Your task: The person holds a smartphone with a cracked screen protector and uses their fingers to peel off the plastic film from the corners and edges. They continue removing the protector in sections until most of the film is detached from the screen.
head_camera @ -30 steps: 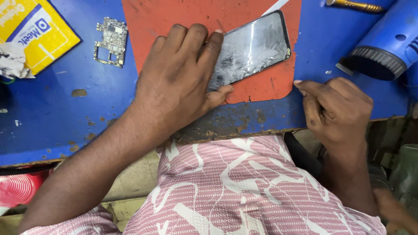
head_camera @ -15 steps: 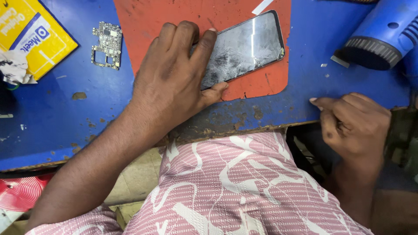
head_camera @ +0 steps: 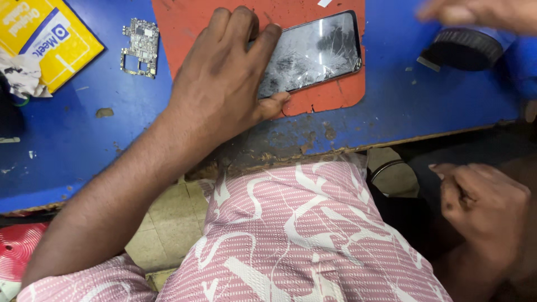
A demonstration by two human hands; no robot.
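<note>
A phone (head_camera: 319,53) with a badly cracked dark screen lies slanted on a red mat (head_camera: 335,98) on the blue worktable (head_camera: 84,128). My left hand (head_camera: 224,84) covers the phone's left end, fingers over its top and thumb against its lower edge, gripping it flat on the mat. My right hand (head_camera: 481,207) hangs below the table's front edge at the lower right, fingers curled inward with nothing visible in them. My lap in a pink patterned shirt fills the bottom centre.
A bare circuit board (head_camera: 140,47) lies left of the mat. A yellow packet (head_camera: 42,39) and crumpled paper (head_camera: 19,75) sit at the far left. A blue heat gun (head_camera: 470,50) lies at the top right with another person's blurred hand (head_camera: 481,14) over it.
My right hand has dropped from the table's edge to below it. Another person's hand has appeared over the heat gun. My left hand stays on the phone.
</note>
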